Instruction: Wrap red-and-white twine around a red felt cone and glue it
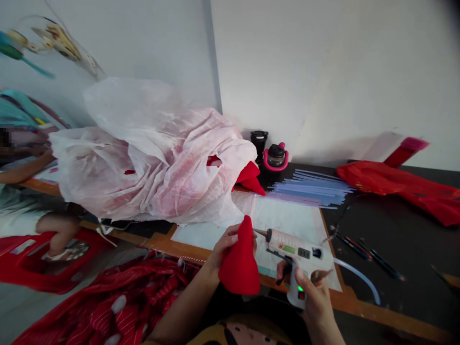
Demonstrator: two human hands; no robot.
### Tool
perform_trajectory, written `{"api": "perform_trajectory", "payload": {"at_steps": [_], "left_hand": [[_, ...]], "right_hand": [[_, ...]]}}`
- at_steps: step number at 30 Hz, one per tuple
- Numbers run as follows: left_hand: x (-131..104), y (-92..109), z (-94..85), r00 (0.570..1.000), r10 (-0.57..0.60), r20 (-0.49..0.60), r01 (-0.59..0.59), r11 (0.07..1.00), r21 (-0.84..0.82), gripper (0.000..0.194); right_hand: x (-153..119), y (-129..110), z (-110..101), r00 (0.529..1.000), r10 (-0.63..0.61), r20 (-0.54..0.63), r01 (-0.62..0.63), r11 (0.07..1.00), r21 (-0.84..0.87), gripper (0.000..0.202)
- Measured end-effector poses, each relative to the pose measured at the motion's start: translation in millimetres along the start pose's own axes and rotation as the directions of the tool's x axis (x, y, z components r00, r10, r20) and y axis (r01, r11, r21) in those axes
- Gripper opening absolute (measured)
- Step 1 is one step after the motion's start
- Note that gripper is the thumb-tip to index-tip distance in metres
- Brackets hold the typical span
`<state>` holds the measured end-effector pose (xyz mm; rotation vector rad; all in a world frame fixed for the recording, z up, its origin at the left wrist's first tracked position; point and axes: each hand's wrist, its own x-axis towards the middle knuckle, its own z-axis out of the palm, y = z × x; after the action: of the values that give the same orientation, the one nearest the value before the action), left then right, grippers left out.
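Observation:
My left hand point(223, 248) is closed around a red cone-shaped felt hat point(243, 263), its tip pointing up. A white hot glue gun point(293, 249) is gripped in my right hand point(312, 292), with a finger by its black trigger. The gun's metal nozzle points left and reaches the upper edge of the red hat; whether it touches is hard to tell. A green light glows on the handle. From the back of the gun a clear glue stick point(359, 278) curves out. Beneath both hands lies a white sheet point(287, 215) on the table.
A big translucent plastic bag point(161, 163) of red pieces fills the table's left. Behind are glue sticks point(309, 188), a dark bottle point(259, 140) and a pink-handled jar point(276, 157). At right lie a red bag point(388, 179) and pens point(373, 256). Another person point(25, 163) sits at far left.

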<state>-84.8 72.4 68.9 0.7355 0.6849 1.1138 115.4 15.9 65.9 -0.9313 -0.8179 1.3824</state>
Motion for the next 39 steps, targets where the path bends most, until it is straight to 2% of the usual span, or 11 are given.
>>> {"api": "perform_trajectory", "payload": {"at_steps": [4,8,11,14,18,21,25,29,32,35,39], "left_hand": [[0,-6,-7.5,1.0,0.006,-0.005,-0.006,0.999,0.041,0.053],[0,-7,-6.7,0.998,-0.008,-0.068,0.015,0.995,0.099,0.061],[0,-4,-1.7,0.996,-0.018,-0.089,0.023,0.998,0.061,0.06],[0,-3,1.0,0.997,-0.031,-0.075,0.032,0.999,0.006,0.058],[2,-5,-1.1,0.988,0.092,-0.126,-0.096,0.995,-0.024,0.052],[5,-5,1.0,0.974,0.2,-0.104,-0.185,0.972,0.144,0.044],[5,-6,10.5,0.933,0.338,-0.122,-0.238,0.836,0.494,0.034],[-1,-11,13.8,0.894,0.435,-0.106,-0.243,0.669,0.702,0.031],[-5,-11,13.6,0.857,0.513,-0.053,-0.277,0.545,0.791,0.029],[-8,-7,15.3,0.825,0.565,0.022,-0.322,0.436,0.84,0.025],[-8,-4,17.8,0.803,0.595,0.043,-0.348,0.408,0.844,0.024]], "right_hand": [[0,0,1,1.0,0.01,0.007,-0.01,1.0,0.023,0.033],[-1,0,2,1.0,-0.009,-0.014,0.009,1.0,0.024,0.034],[-2,1,1,0.999,-0.023,-0.045,0.023,1.0,0.012,0.034],[-3,2,-1,0.999,-0.04,-0.018,0.039,0.999,-0.034,0.032],[-5,1,-5,0.99,-0.106,-0.093,0.088,0.98,-0.177,0.025],[-8,1,-11,0.962,-0.19,-0.197,0.134,0.955,-0.264,0.022],[-13,2,-14,0.923,-0.271,-0.274,0.166,0.921,-0.351,0.032],[-11,-4,-7,0.933,-0.292,-0.209,0.208,0.914,-0.348,0.03],[-9,-10,3,0.94,-0.307,-0.152,0.247,0.915,-0.319,0.02],[-10,-12,9,0.94,-0.305,-0.155,0.251,0.923,-0.292,0.015],[-9,-4,-2,0.934,-0.27,-0.234,0.203,0.94,-0.274,0.023]]}}
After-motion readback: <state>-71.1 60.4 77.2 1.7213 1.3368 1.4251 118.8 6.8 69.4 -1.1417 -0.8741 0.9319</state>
